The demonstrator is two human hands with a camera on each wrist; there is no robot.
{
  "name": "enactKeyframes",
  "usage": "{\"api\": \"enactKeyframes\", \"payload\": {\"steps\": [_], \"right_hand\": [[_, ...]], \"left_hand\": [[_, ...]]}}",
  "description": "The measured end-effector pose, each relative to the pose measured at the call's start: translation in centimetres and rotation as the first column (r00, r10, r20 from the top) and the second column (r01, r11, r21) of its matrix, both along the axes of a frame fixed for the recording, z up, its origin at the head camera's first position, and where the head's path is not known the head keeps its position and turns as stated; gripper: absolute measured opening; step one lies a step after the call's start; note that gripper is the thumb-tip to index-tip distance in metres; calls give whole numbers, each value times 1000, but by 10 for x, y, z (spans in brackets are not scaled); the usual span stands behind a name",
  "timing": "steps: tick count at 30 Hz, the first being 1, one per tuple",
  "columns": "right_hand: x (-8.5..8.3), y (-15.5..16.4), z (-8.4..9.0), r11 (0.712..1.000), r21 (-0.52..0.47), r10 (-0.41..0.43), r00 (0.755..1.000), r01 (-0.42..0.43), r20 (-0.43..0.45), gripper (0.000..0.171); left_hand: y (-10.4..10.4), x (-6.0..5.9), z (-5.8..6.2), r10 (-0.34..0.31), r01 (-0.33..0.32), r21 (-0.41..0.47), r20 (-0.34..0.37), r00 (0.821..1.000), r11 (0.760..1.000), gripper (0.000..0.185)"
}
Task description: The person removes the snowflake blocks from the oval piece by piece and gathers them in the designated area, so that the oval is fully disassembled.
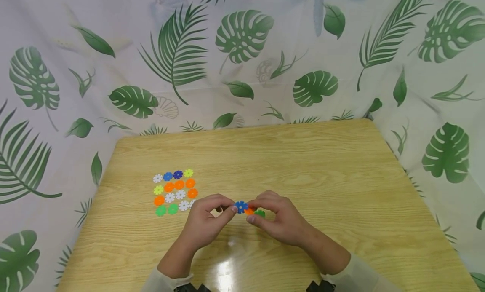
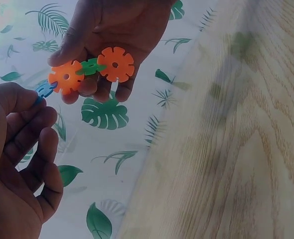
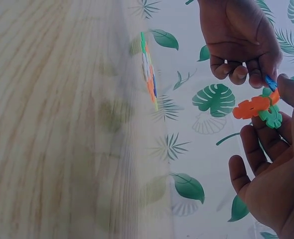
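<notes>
Over the wooden table, both hands are close together around a short chain of interlocking notched plastic discs. My left hand (image 1: 206,220) pinches a blue disc (image 1: 241,207) at its edge between thumb and index finger. At the other side, my right hand (image 1: 284,218) holds the chain, its thumb on an orange disc (image 2: 66,77) that slots into the blue one. Beyond that orange piece come a green disc (image 2: 90,66) and a second orange disc (image 2: 116,64). In the right wrist view another green disc (image 3: 271,116) hangs beside the orange; the right fingers partly hide the chain.
Several loose notched discs in white, blue, yellow, orange and green lie in rows left of the hands, such as a green disc (image 1: 161,210). The left hand partly covers the nearest row. A leaf-patterned cloth (image 1: 273,89) hangs behind the wooden table (image 1: 303,157).
</notes>
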State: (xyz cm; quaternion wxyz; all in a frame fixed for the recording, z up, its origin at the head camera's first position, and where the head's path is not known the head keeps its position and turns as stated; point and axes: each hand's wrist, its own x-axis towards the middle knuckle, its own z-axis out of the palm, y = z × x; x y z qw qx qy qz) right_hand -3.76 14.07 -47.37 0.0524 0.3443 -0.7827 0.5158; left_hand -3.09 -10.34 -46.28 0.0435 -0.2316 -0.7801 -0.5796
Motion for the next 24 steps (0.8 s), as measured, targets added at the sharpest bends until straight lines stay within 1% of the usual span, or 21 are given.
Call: {"api": "enactKeyframes", "payload": {"steps": [3,5,7,10,11,12,14,16,18,20,22,24], "right_hand": [[-1,0,0,1000,8,1,1000,-1,-2,25],[-1,0,0,1000,20,3,1000,-3,9,23],[-1,2,-1,999,38,-5,1000,4,15,22],[0,8,-4,998,52,-26,999,25,20,21],[1,10,-5,998,53,-37,999,36,14,21],[1,12,-6,998,53,-47,999,47,7,21],[1,15,-7,997,49,-58,998,58,-8,22],[0,15,-7,997,44,-60,998,61,-24,23],[-1,14,-7,998,38,-55,998,56,-28,23],[-1,12,-8,998,30,-48,998,49,-30,24],[-1,11,-8,999,25,-46,999,47,-24,24],[-1,10,-9,998,26,-49,999,49,-24,25]], "left_hand": [[0,0,-1,12,-12,7,-11,1000,1000,11],[-2,0,-1,35,-35,25,-7,999,999,10],[-8,-1,0,100,-100,65,0,995,993,11],[-23,-4,7,211,-210,130,5,977,969,12],[-29,-5,10,237,-237,140,11,971,961,13],[-35,-5,13,255,-255,135,12,967,958,13],[-43,-5,16,261,-261,101,16,965,960,12],[-49,-4,16,262,-264,57,46,964,963,9],[-53,-2,14,281,-284,23,83,956,959,7],[-55,0,9,307,-310,2,119,944,951,6],[-57,1,6,330,-330,-19,137,934,944,5],[-60,1,2,343,-340,-41,144,928,939,5]]}}
